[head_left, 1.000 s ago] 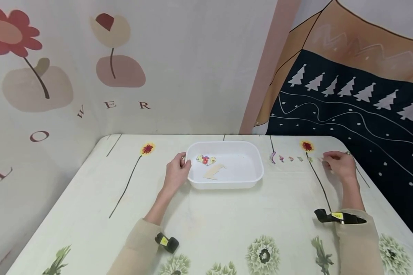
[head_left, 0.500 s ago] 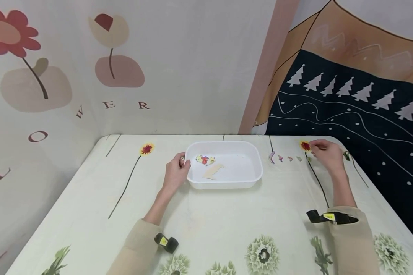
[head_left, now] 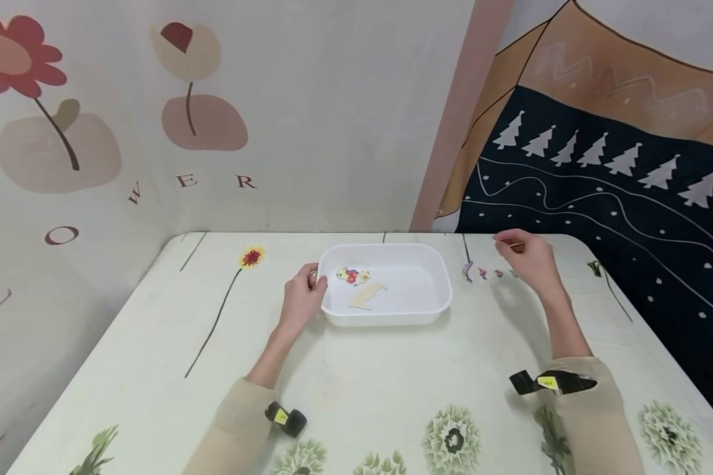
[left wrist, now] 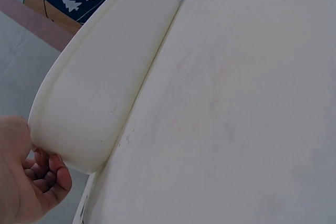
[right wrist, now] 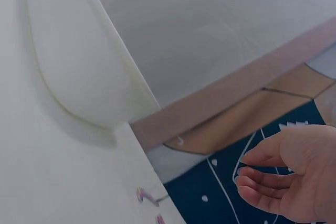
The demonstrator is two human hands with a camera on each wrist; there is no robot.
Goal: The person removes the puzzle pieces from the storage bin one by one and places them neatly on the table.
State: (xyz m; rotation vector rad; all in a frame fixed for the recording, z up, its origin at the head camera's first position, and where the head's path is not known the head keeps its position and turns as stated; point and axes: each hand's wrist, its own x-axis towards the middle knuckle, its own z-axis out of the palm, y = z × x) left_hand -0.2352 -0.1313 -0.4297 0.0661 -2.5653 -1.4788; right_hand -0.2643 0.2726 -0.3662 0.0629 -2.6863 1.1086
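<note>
My left hand holds a white plastic tray by its left end, thumb at the rim and fingers curled beneath, as the left wrist view shows. Inside the tray lie small brightly coloured flat pieces and a plain beige flat piece. To the tray's right hovers my right hand, thumb and fingers slightly bent, with a gap and nothing visible between the fingertips in the right wrist view. Below it runs a row of small colourful pieces, starting with a purple one; the hand hides part of this row.
The table wears a pale cloth printed with flowers and stems. Behind it hangs a light curtain with flowers and letters. At the right is a dark cloth with white trees. Each sleeve carries a black wrist camera.
My right hand has come leftward from the right end of the row, over the printed flower, towards the tray. The left hand and the tray stay in place.
</note>
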